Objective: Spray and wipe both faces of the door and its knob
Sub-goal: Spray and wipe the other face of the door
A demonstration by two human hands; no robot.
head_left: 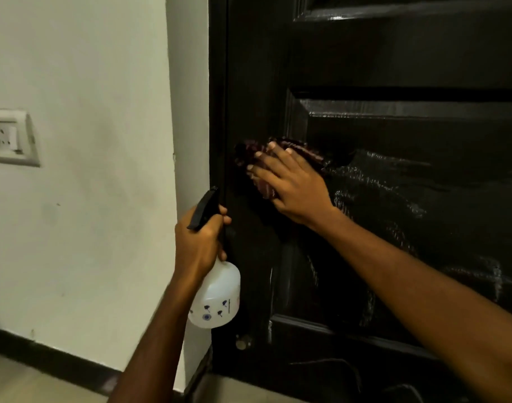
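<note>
A dark panelled door (394,62) fills the right of the view, with wet streaks shining across its middle panel. My right hand (292,184) lies flat with straight fingers on a dark red cloth (307,151), pressing it against the door near the left stile. My left hand (198,242) grips the neck of a white spray bottle (217,298) with a black trigger head, held upright just left of the door's edge. The knob is not in view.
A white wall (89,228) stands to the left with a switch plate (10,138) on it. A dark skirting strip (45,356) runs along the wall's foot above a pale floor. A small round metal fitting (241,343) sits low on the door.
</note>
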